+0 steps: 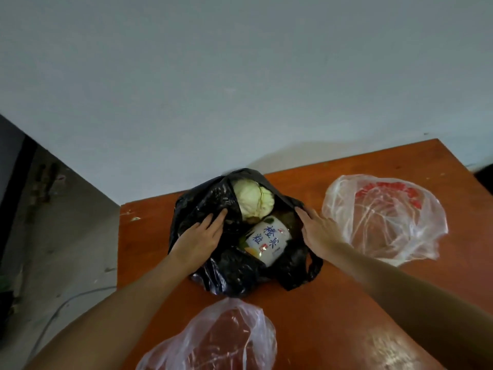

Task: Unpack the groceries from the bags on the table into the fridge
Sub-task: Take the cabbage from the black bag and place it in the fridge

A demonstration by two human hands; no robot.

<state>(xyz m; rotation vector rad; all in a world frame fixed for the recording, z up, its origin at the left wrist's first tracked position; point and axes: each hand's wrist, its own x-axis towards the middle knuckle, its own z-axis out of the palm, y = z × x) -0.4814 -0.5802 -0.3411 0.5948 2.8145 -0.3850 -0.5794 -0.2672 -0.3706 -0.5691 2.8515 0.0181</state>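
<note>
A black plastic bag point(226, 271) lies open in the middle of the brown table point(333, 303). Inside it are a pale green cabbage point(253, 200) at the far end and a white bottle with blue lettering point(268, 240) lying nearer to me. My left hand point(198, 237) rests flat on the bag's left flap, fingers together. Over on the right rim of the bag my right hand point(318, 231) presses down, spreading the opening. Neither hand grips an item. The fridge is out of view.
A clear plastic bag with red print point(384, 217) lies crumpled to the right of the black one. Another clear bag point(213, 340) sits at the near table edge. A grey wall rises behind; bare floor point(66, 249) with a cable is at the left.
</note>
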